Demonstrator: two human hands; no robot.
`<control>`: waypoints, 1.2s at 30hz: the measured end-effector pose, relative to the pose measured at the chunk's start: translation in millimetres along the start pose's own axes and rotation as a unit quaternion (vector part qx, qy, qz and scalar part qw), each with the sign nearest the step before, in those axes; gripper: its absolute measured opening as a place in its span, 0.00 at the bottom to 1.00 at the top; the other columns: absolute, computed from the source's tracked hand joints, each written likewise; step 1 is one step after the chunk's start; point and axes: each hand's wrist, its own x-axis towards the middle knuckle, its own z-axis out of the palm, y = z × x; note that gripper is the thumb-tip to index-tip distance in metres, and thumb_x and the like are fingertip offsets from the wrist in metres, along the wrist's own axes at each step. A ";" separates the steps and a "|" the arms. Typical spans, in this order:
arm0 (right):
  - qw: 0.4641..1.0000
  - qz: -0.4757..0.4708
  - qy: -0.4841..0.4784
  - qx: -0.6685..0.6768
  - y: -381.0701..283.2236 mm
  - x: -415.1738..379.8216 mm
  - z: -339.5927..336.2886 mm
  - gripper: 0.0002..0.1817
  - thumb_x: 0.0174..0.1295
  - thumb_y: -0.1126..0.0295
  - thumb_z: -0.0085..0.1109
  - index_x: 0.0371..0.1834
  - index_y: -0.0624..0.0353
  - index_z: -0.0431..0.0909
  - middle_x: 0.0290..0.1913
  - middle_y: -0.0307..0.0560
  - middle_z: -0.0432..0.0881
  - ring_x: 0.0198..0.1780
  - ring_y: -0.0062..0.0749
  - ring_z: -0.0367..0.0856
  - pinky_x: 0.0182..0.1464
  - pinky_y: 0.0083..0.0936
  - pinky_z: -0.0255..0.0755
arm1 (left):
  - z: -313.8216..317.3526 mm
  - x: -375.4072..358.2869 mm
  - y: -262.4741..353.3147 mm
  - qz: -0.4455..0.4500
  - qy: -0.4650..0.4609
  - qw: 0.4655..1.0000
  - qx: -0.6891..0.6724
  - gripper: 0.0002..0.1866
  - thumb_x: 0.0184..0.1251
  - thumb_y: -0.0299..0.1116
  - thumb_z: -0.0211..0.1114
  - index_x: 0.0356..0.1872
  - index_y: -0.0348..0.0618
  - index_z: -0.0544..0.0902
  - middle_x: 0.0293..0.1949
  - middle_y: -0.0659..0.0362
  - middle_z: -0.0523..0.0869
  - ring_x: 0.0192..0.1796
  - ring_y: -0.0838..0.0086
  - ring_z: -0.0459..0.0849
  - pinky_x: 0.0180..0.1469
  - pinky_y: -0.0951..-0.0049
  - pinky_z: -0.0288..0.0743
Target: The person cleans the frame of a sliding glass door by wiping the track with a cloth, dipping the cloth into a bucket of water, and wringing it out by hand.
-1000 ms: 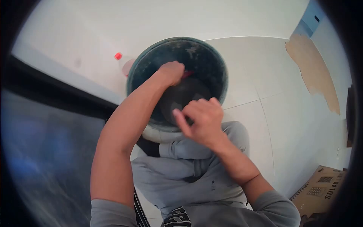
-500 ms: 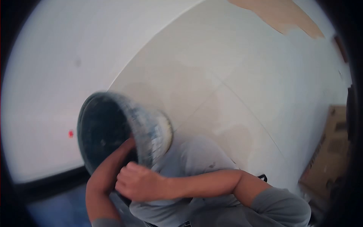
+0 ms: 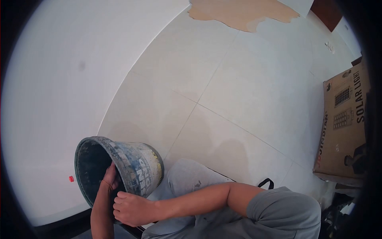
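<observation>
A paint-stained dark bucket [image 3: 145, 169] lies tilted on its side beside my grey-clad leg, its mouth facing left. My left hand [image 3: 112, 176] reaches inside the mouth, near the inner wall; its fingers are partly hidden, and I cannot make out whether it holds anything. An orange band circles that wrist. My right hand [image 3: 133, 209] is closed on the lower rim of the bucket, with its forearm crossing in front of me.
Pale floor tiles [image 3: 246, 91] stretch ahead, with a brown irregular sheet [image 3: 242, 16] at the top. A white surface [image 3: 79, 99] fills the left, with a small red object [image 3: 71, 179] near it. At right stands a cardboard box [image 3: 344, 123] marked "SOLAR LIGHT".
The bucket and both hands sit lower in the view. More of my left hand shows inside the bucket. The view has shifted, so the box and brown sheet show more fully.
</observation>
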 end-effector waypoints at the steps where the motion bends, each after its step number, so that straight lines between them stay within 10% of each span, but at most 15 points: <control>1: 1.000 -0.004 -0.010 -0.006 0.7 0.4 -1.1 0.07 0.50 0.65 0.59 0.21 0.54 0.77 0.24 0.38 0.73 0.34 0.30 0.73 0.44 0.29 0.64 | 4.6 -8.0 3.1 0.024 0.004 0.999 0.039 0.19 0.70 0.39 0.61 0.54 0.35 0.79 0.45 0.54 0.85 0.42 0.65 0.85 0.46 0.61 0.80; 6: 0.999 -0.015 -0.030 0.011 4.5 5.4 -10.6 0.06 0.51 0.64 0.61 0.23 0.51 0.78 0.26 0.39 0.75 0.37 0.33 0.75 0.41 0.31 0.65 | -5.3 -22.9 18.2 0.112 0.044 0.978 0.169 0.14 0.54 0.27 0.67 0.43 0.38 0.81 0.34 0.61 0.80 0.35 0.75 0.78 0.36 0.70 0.73; 11: 0.986 0.110 -0.116 0.052 -0.1 42.4 -25.4 0.12 0.55 0.66 0.67 0.39 0.58 0.78 0.40 0.50 0.78 0.43 0.46 0.78 0.47 0.39 0.73 | 4.7 -57.2 34.1 0.164 0.019 0.973 -0.160 0.18 0.57 0.13 0.56 0.49 0.36 0.75 0.40 0.48 0.82 0.42 0.61 0.86 0.43 0.61 0.84; 16: 0.928 0.235 -0.290 -0.015 37.1 113.1 -23.0 0.36 0.59 0.63 0.65 0.67 0.70 0.63 0.60 0.69 0.71 0.61 0.58 0.75 0.61 0.40 0.72 | -21.7 -41.9 36.5 0.251 0.022 0.933 -0.258 0.07 0.70 0.28 0.63 0.44 0.39 0.76 0.34 0.56 0.79 0.36 0.67 0.83 0.37 0.65 0.83; 20: 0.759 0.476 -0.430 0.112 67.9 145.3 8.0 0.44 0.62 0.59 0.63 0.74 0.74 0.53 0.69 0.72 0.64 0.67 0.59 0.70 0.67 0.48 0.68 | -9.9 -47.2 38.1 0.230 0.095 0.914 -0.319 0.15 0.76 0.44 0.58 0.33 0.46 0.76 0.25 0.63 0.71 0.26 0.73 0.71 0.30 0.71 0.74; 26: 0.598 0.572 -0.395 0.399 114.9 130.9 55.2 0.21 0.63 0.71 0.63 0.57 0.66 0.71 0.58 0.56 0.73 0.51 0.48 0.81 0.48 0.35 0.82 | -11.1 -53.7 35.3 0.239 0.049 0.845 -0.476 0.18 0.73 0.50 0.52 0.32 0.46 0.74 0.28 0.55 0.80 0.32 0.64 0.80 0.40 0.57 0.78; 30: 0.582 0.612 -0.434 0.313 97.3 136.0 55.7 0.11 0.60 0.77 0.64 0.43 0.56 0.74 0.41 0.41 0.73 0.33 0.24 0.76 0.30 0.19 0.75 | -11.2 -69.7 34.0 0.271 0.008 0.876 -0.400 0.12 0.71 0.41 0.54 0.41 0.41 0.74 0.39 0.50 0.85 0.42 0.62 0.84 0.47 0.59 0.81; 36: 0.599 0.578 -0.443 0.333 78.7 138.5 51.8 0.05 0.64 0.77 0.60 0.39 0.57 0.73 0.27 0.37 0.73 0.23 0.16 0.68 0.22 0.11 0.65 | -15.2 -68.7 36.5 0.300 -0.073 0.873 -0.377 0.16 0.69 0.39 0.64 0.50 0.40 0.76 0.49 0.52 0.84 0.50 0.66 0.82 0.54 0.65 0.81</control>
